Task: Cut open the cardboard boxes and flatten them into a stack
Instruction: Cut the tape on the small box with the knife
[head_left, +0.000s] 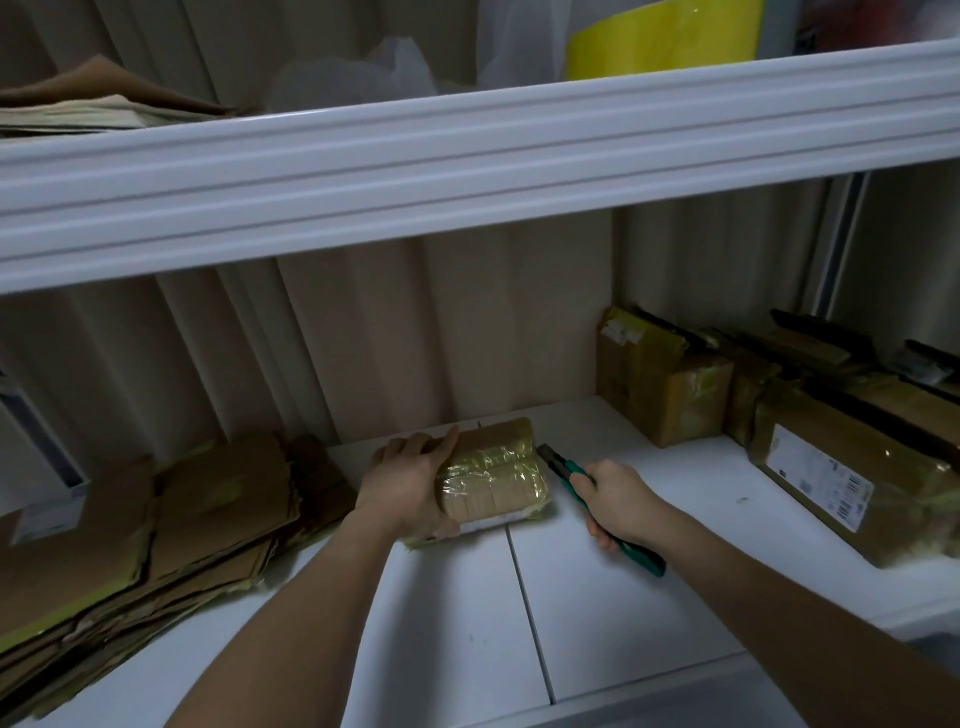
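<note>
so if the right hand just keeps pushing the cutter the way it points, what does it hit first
Most likely the small taped box that the left hand grips. The right hand holds the green cutter with its tip beside the box's right edge; from this one view, depth is uncertain.

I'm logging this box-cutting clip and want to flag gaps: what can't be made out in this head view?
- Small taped box: its left side is covered by the left hand, its underside by the shelf.
- Knife: mid-handle is hidden inside the right hand grip; whether the blade touches the box is unclear.
- Label on the large box: print too small to read.
- Flattened stack: cut off by the left edge.
</note>
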